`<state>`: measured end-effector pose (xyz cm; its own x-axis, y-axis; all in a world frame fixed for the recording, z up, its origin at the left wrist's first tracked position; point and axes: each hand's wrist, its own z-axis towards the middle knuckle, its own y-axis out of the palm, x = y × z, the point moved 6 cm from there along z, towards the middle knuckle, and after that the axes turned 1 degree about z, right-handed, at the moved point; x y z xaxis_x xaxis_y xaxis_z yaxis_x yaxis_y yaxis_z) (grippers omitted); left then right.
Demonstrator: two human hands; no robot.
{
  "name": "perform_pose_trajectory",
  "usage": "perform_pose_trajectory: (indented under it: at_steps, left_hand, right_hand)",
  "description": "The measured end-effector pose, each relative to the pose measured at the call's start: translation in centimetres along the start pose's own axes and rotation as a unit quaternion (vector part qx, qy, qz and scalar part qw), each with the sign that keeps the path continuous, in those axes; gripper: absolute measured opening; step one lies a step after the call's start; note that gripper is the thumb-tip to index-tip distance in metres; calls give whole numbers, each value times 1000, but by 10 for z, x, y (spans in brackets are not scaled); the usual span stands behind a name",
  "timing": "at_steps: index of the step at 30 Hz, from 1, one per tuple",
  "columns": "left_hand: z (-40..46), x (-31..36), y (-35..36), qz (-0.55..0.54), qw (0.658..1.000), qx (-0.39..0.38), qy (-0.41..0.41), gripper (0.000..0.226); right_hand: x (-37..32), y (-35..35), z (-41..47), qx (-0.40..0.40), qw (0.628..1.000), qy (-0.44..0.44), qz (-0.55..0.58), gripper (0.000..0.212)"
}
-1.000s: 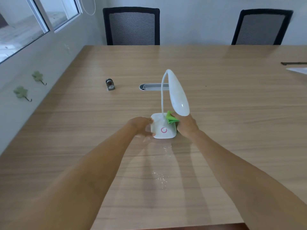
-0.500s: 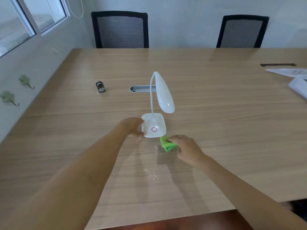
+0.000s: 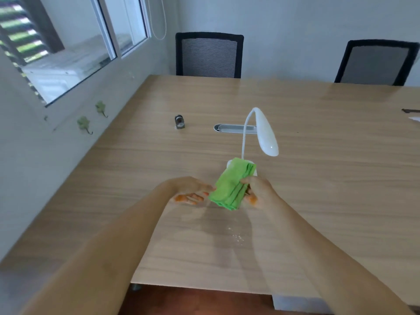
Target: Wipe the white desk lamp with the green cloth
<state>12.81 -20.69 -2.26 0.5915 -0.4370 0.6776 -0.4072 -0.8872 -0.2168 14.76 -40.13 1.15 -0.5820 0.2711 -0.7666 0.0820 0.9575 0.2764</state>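
The white desk lamp (image 3: 266, 133) stands on the wooden table (image 3: 318, 178), its curved neck rising to a drooping head. Its square base is mostly hidden behind the folded green cloth (image 3: 231, 184). My right hand (image 3: 256, 192) grips the cloth by its right edge and holds it up in front of the base. My left hand (image 3: 188, 189) hovers just left of the cloth with flat, spread fingers; its fingertips are close to the cloth's left edge, and I cannot tell whether they touch it.
A small grey metal object (image 3: 179, 122) and a cable slot (image 3: 234, 128) lie behind the lamp. Two black mesh chairs (image 3: 209, 55) stand at the far side. White crumbs (image 3: 237, 236) speckle the table near me. A wall with windows runs along the left.
My left hand has let go of the lamp base. My right hand has lifted the cloth off the table and holds it up in front of the base.
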Motion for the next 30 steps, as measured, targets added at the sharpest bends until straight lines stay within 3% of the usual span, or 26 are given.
perform_pose_trajectory:
  at_steps: [3, 7, 11, 15, 18, 21, 22, 26, 28, 30]
  left_hand:
    - [-18, -28, -20, -102, 995, -3, -2, 36]
    - [-44, -56, -56, -157, 987, 36, 5, 6]
    - [-71, -87, -89, -142, 984, 96, -47, 7]
    - [-84, -116, -118, -172, 962, 203, -68, 22]
    - [-86, -128, -139, -142, 938, 313, -48, 5]
    - [-81, -134, -155, -21, 912, 410, -31, 32]
    - [-79, -137, -156, -4, 904, 427, -30, 43]
    - [-67, -142, -153, 63, 903, 423, -48, 61]
    - [-62, -139, -149, 111, 899, 422, -47, 67]
    - [-64, -125, -149, 170, 872, 459, -18, 67]
  right_hand:
    - [25, 42, 0, -52, 995, 55, 61, 22]
    - [46, 84, 2, -92, 991, 82, 45, 17]
    - [61, 113, 9, -125, 989, 84, -1, 7]
    - [90, 132, 14, -107, 978, 78, -159, 32]
    - [109, 146, 14, -105, 966, 86, -221, 32]
    - [124, 159, 12, -106, 961, 89, -239, 10]
    - [128, 160, 15, -98, 962, 83, -242, 16]
    - [142, 164, 21, -83, 960, 67, -257, 17]
    - [134, 157, 18, -66, 949, 20, -307, 24]
    - [114, 145, 19, -9, 910, -103, -402, 29]
